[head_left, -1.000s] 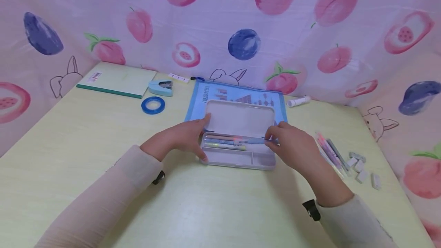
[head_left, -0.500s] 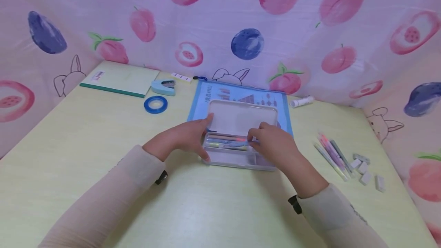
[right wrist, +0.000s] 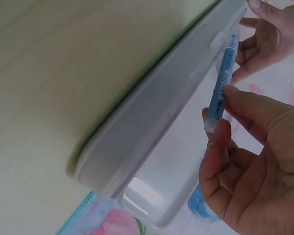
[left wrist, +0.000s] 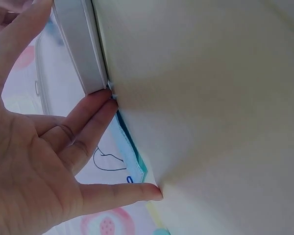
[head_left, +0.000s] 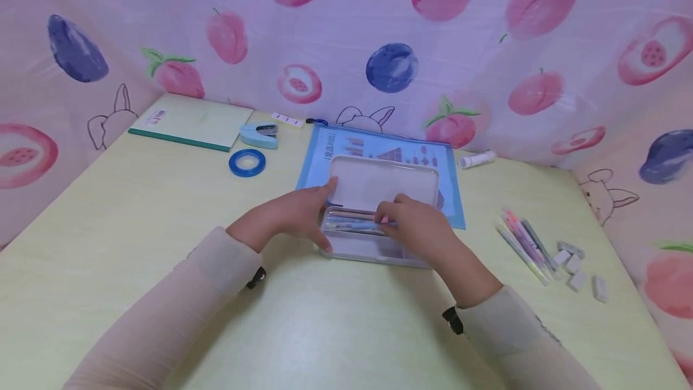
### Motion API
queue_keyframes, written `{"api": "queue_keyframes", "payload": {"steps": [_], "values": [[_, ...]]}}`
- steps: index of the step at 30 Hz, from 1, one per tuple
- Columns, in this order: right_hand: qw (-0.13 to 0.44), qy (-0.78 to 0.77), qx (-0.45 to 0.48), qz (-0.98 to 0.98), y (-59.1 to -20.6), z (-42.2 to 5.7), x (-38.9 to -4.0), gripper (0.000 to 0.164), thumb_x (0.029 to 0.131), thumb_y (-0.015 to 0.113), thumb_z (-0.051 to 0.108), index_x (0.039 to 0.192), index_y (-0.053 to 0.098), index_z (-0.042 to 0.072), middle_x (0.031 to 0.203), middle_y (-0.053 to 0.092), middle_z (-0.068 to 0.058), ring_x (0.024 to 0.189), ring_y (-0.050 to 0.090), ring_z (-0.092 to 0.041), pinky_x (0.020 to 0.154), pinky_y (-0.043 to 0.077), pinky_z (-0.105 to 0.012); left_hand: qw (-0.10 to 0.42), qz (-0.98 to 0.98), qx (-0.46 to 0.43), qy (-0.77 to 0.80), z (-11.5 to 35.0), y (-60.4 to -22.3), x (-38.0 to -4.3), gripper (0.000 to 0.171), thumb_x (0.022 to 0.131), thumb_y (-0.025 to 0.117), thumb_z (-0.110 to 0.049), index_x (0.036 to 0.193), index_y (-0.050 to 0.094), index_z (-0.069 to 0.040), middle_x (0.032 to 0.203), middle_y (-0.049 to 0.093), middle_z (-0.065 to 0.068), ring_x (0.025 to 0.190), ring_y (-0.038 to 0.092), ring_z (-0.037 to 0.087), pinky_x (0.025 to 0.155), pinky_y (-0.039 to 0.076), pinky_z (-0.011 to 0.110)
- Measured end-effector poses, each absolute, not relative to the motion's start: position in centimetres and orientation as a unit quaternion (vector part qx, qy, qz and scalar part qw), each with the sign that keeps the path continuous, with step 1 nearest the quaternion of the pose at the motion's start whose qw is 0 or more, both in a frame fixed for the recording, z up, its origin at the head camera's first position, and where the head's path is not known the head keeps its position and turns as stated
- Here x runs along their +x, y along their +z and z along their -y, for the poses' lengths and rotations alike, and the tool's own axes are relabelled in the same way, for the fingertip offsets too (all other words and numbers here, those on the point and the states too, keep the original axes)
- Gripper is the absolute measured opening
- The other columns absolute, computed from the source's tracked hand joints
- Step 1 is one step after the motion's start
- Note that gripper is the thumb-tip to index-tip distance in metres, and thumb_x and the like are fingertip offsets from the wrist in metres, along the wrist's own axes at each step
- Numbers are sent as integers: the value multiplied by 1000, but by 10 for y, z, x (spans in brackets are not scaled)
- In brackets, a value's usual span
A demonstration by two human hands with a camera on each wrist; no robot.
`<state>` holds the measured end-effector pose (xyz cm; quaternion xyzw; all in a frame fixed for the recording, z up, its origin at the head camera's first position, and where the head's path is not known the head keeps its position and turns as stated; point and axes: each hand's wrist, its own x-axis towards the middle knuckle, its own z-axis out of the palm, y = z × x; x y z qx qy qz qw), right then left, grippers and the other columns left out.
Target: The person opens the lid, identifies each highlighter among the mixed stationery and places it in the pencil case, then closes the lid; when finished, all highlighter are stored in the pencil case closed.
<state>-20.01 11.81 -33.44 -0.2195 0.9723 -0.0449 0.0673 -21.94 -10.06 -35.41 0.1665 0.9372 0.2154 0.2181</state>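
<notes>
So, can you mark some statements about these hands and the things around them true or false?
The right hand pinches a slim blue plastic pen while the left hand touches a white rectangular pencil case. True.
The case is closed. False: its lid is open.
A round blue tape roll lies beside a light-blue stapler. True.
Every pen is in the case. False: several slim coloured pens lie on the pale yellow-green table.
Small pale rectangular blocks lie near those loose pens. True.
The left hand holds the stapler. False: neither hand touches it.
</notes>
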Motion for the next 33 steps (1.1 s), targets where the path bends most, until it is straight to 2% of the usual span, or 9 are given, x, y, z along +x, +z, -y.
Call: {"api": "queue_keyframes", "payload": {"steps": [6, 20, 33], "values": [[80, -51, -214, -972, -340, -115, -198, 19, 82, 66, 23, 100, 67, 26, 90, 58, 4, 80, 55, -15, 72, 49, -32, 220, -936, 171, 217, 98, -353, -220, 126, 56, 81, -47, 145, -3, -19, 141, 35, 3, 131, 26, 18, 106, 24, 38], [90, -73, -199, -973, -338, -130, -192, 25, 83, 65, 22, 107, 65, 26, 90, 58, 5, 78, 53, -13, 65, 48, -27, 217, -937, 171, 214, 98, -355, -221, 127, 55, 82, -46, 145, -4, -19, 144, 30, 3, 132, 23, 18, 106, 24, 38], [74, -78, -154, -982, -332, -214, -193, 26, 86, 60, 22, 112, 61, 17, 94, 62, -1, 84, 58, -20, 63, 47, -37, 215, -938, 172, 213, 100, -357, -222, 129, 54, 82, -49, 145, -4, -18, 146, 26, 2, 133, 23, 17, 106, 25, 38]]}}
